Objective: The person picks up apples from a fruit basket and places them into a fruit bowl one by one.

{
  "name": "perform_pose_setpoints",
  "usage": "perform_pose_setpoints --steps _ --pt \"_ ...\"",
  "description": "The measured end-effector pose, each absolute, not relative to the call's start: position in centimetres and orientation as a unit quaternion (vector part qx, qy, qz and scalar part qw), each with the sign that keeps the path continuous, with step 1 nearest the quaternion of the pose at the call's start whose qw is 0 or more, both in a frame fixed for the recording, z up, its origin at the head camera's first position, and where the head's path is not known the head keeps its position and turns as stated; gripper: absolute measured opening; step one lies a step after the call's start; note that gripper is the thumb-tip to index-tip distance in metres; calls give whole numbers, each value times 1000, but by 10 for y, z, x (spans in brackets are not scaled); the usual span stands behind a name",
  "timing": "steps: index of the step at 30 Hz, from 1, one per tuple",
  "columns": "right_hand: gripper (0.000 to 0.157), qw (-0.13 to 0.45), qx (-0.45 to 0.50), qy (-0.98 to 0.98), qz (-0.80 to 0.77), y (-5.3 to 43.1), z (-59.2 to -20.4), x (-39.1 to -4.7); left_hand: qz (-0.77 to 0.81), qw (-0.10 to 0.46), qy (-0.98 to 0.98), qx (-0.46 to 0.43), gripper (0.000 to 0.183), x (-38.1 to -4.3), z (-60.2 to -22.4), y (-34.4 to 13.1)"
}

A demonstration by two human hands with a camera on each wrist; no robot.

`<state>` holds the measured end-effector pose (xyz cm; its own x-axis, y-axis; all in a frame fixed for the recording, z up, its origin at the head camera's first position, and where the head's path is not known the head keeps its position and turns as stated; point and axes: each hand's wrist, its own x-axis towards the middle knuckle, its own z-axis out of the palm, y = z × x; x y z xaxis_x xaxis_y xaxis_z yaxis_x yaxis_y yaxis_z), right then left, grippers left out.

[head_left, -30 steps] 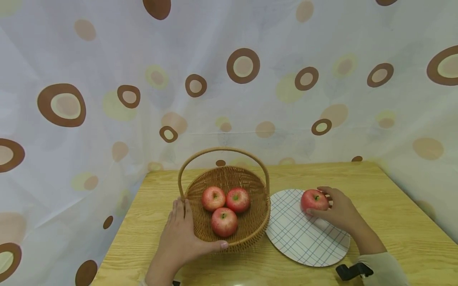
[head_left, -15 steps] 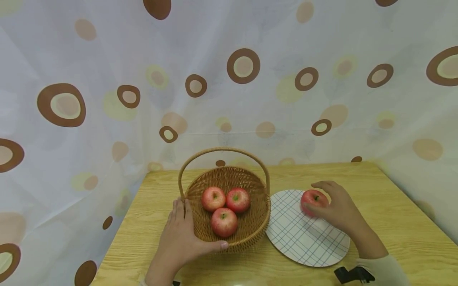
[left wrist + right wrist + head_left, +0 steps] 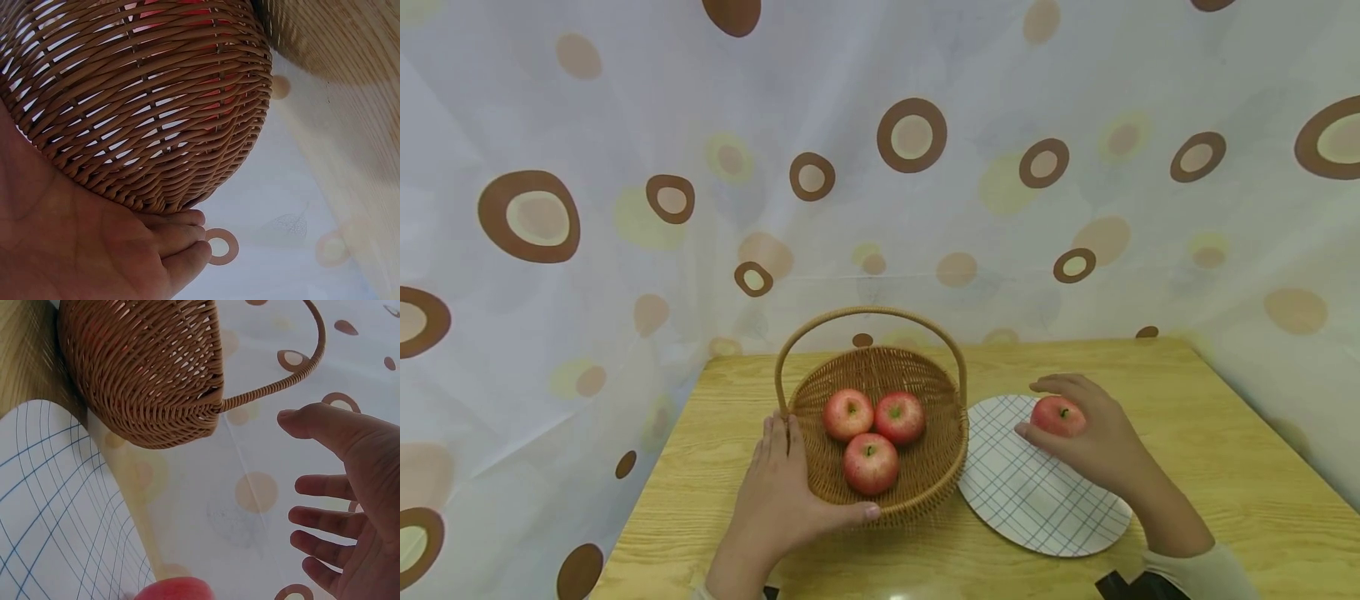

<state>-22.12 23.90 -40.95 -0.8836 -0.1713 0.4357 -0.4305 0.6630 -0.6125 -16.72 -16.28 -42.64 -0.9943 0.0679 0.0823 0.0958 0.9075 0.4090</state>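
Note:
My left hand (image 3: 782,500) rests against the left front of a wicker basket (image 3: 955,467), its fingers straight along the side and the thumb at the front rim. From below, the left wrist view has the palm (image 3: 75,244) right at the basket weave (image 3: 144,106). Three red apples (image 3: 870,463) sit inside the basket. A single apple (image 3: 1057,415) lies on a round white plate (image 3: 1037,508) with blue grid lines. Over that apple, my right hand (image 3: 1101,433) is spread, thumb and fingers apart; in the right wrist view the apple (image 3: 175,590) shows clear of the fingers.
The basket's tall arched handle (image 3: 868,311) stands upright above the rim. Basket and plate are side by side on a light wooden table (image 3: 1240,467). Behind and at both sides hangs a white curtain (image 3: 970,75) with brown and yellow dots.
My right hand has let go of the apple, its fingers spreading and rising slightly up and to the left. The apple stays on the plate; my left hand keeps its place at the basket.

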Motion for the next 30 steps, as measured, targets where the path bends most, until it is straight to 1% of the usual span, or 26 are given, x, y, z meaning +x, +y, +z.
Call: perform_pose_setpoints --steps 9,19,30 --pt "50 171 197 -885 386 225 -403 -213 -215 27 -975 -42 162 -167 -423 -162" --pt "51 146 213 -881 397 215 -399 -207 -216 26 -975 -42 162 -166 -422 -162" --pt "49 157 234 -879 386 203 -398 -205 -220 21 -975 -34 161 -165 -421 -160"
